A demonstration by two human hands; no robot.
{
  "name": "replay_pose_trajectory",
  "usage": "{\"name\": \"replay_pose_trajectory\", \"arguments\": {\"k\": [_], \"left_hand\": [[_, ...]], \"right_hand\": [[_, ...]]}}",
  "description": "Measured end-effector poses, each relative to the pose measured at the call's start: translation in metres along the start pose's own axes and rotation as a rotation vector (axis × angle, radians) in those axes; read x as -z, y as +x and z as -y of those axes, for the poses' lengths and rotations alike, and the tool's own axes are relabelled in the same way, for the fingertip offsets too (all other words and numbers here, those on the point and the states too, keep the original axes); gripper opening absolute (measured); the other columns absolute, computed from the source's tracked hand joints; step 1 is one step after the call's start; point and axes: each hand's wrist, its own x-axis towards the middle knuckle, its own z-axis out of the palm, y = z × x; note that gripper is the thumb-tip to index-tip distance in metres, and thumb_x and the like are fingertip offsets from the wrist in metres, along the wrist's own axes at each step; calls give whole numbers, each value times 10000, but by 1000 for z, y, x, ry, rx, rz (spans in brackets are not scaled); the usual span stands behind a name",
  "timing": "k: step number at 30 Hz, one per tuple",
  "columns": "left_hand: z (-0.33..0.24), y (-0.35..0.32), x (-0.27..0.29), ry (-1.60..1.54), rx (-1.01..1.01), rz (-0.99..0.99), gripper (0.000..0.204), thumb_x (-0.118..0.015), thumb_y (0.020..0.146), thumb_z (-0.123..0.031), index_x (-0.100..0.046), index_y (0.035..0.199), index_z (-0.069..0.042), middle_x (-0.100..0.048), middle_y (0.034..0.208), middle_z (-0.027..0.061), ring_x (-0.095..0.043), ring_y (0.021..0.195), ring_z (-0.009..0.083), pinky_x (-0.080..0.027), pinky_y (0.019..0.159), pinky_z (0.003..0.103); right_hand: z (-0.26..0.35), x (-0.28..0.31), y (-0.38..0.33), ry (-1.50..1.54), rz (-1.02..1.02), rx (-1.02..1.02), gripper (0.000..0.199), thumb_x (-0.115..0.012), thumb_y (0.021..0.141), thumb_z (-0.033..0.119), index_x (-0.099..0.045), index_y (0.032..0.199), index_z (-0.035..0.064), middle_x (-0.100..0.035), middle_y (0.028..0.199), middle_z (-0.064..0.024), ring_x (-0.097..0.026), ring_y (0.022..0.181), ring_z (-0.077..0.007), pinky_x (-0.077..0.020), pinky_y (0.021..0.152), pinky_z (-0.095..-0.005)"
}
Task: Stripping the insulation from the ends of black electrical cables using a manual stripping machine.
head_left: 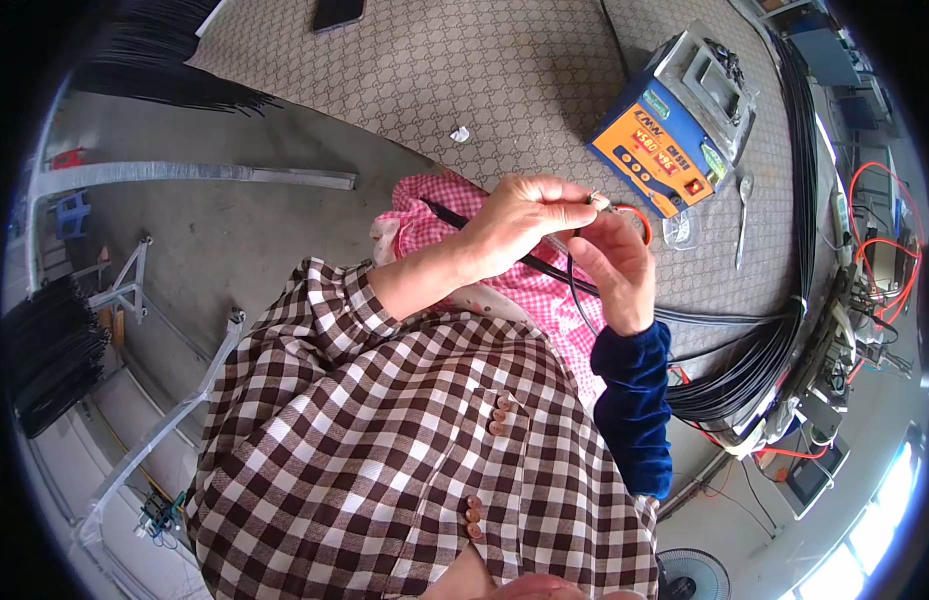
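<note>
1. Loose garment [384,470] in brown-and-white check, covering the torso; the weave shows small squares;
2. Left sleeve [319,305] of the same check, full and gathered into a cuff on the forearm;
3. Right sleeve [630,400] dark blue, velvety, wrinkled, reaching the wrist;
4. Round copper-brown buttons [500,415] in two clusters down the front;
5. Left hand [519,220] and right hand [624,270] bare.
</note>
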Motion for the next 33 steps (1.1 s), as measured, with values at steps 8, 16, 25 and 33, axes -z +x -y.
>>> {"name": "replay_pose_trajectory", "arguments": {"k": [8, 16, 25, 33], "left_hand": [[0, 5, -1, -391, 116, 28, 330, -501, 876, -335, -603, 873, -21, -522, 702, -25, -427, 605, 39, -362, 560, 171], [1, 7, 3, -468, 187, 81, 339, -485, 885, -305, -566, 966, 14, -516, 708, -16, -462, 654, 55, -385, 612, 185], [0, 7, 4, -497, 191, 111, 364, -484, 884, -298, -560, 1030, 27, -527, 736, -14, -481, 684, 56, -408, 640, 190], [1, 6, 0, -499, 143, 97, 259, -508, 877, -277, -577, 885, -27, -535, 748, 6, -462, 630, 65, -394, 584, 181]], "right_hand": [[-17, 2, 3, 230, -70, -7, 50, -549, 826, 21, -562, 867, -3, -529, 638, -20, -441, 504, -64, -331, 453, -181], [-16, 1, 1, 238, -79, -14, 36, -548, 825, 15, -565, 853, 1, -535, 645, -24, -423, 495, -59, -311, 444, -179], [-17, 2, 1, 214, -101, 8, 37, -556, 824, 31, -573, 847, 7, -535, 639, -16, -419, 494, -58, -303, 439, -177], [-19, 3, 1, 244, -83, 38, 90, -536, 843, 57, -565, 910, 6, -535, 650, -21, -433, 517, -70, -319, 468, -181]]}}
